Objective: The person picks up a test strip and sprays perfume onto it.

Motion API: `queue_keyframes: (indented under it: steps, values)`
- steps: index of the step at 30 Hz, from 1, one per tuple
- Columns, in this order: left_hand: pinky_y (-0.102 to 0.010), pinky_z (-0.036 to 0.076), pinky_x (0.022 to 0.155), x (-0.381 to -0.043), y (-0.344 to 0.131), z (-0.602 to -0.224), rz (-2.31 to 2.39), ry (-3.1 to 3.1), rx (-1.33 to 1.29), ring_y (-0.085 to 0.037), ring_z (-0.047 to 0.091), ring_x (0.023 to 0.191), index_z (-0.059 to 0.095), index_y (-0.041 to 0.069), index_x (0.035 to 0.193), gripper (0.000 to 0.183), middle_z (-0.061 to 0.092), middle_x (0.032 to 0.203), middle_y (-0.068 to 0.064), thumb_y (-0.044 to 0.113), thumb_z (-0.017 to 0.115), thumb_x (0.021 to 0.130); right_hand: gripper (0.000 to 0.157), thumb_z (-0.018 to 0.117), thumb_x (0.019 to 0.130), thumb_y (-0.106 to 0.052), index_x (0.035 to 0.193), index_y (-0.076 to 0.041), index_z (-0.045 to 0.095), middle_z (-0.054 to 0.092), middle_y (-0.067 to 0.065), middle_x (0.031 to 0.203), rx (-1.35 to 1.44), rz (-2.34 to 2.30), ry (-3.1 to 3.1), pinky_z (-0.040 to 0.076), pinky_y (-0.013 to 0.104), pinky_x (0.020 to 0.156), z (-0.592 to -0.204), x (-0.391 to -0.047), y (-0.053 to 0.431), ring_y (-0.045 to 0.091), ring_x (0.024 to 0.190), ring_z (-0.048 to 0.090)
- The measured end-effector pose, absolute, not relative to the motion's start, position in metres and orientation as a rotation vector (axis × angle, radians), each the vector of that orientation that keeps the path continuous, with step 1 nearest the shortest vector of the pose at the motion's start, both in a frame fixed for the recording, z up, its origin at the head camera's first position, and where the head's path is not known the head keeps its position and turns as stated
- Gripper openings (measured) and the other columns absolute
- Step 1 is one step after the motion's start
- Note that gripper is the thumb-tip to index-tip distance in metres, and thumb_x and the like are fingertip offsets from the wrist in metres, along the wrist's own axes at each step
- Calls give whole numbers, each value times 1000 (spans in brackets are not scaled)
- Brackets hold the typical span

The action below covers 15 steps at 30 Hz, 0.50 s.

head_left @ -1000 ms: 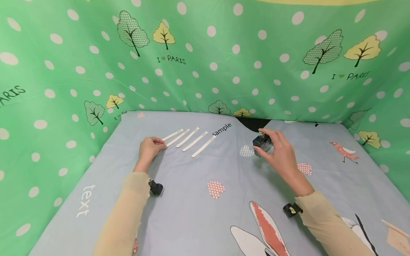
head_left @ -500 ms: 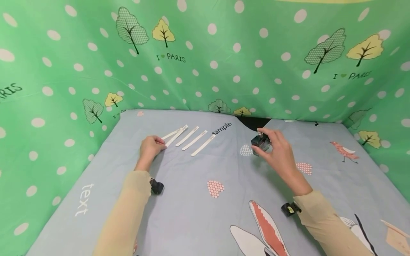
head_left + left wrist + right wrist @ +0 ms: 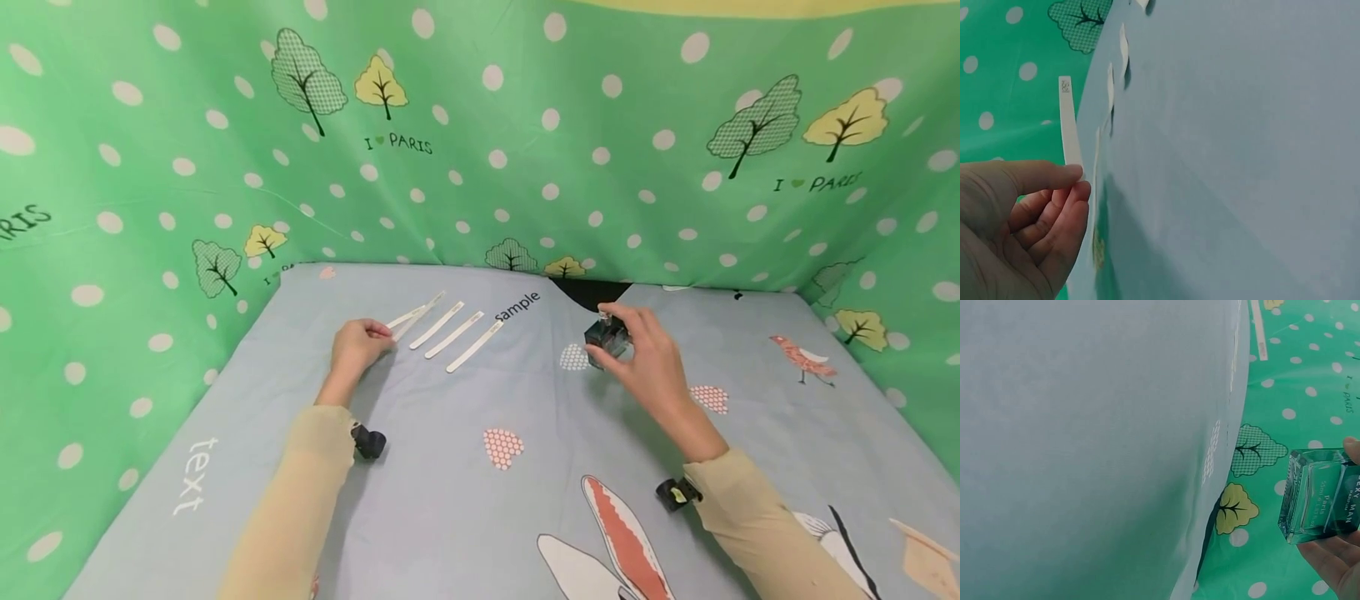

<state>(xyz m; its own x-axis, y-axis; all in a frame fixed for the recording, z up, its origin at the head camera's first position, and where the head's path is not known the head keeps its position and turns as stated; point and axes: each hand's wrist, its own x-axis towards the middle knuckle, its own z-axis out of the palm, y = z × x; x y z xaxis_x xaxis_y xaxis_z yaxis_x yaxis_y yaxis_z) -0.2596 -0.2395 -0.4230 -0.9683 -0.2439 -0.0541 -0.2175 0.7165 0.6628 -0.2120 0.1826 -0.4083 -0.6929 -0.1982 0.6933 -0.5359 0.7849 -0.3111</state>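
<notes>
My left hand [image 3: 358, 352] pinches a white perfume test strip [image 3: 1068, 122] by its near end between thumb and fingertips. Its far end, with small print, points up and away, raised from the cloth. Under it in the head view lies another strip [image 3: 403, 318]; to the right, several more strips [image 3: 455, 335] lie slanted side by side. On the right, my right hand [image 3: 656, 371] holds a dark, clear glass perfume bottle [image 3: 1319, 497] above the cloth, fingers at its top and thumb at its lower side. Printed lettering shows on the bottle's face in the right wrist view.
A blue-grey printed cloth [image 3: 442, 500] covers the table. Green dotted fabric [image 3: 465, 108] rises behind it and along both sides. Flat prints on the cloth include hearts, a bird and the word "sample". Each wrist wears a small black camera [image 3: 369, 442].
The far end of the pinched test strip has lifted off the cloth and swung over the neighbouring strip. My right hand, with the perfume bottle, has barely shifted.
</notes>
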Motion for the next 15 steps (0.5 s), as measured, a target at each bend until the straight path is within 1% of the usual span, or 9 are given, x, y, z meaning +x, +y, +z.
queue_keyframes:
  steps: [10, 15]
  values:
    - [-23, 44, 66, -257, -218, -405, -1164, -2870, 220, -18, 61, 76, 72, 4, 99, 17, 73, 93, -12, 15, 72, 86, 64, 88, 76, -23, 132, -17, 58, 61, 17, 106, 547, 643, -2294, 47, 36, 56, -407, -211, 183, 28, 76, 55]
    - [-21, 46, 65, -258, -205, -395, -1238, -2854, 144, -15, 60, 74, 72, 4, 99, 18, 72, 92, -11, 14, 73, 85, 63, 87, 76, -25, 132, -18, 59, 62, 17, 106, 553, 634, -2290, 46, 36, 57, -407, -214, 182, 27, 79, 54]
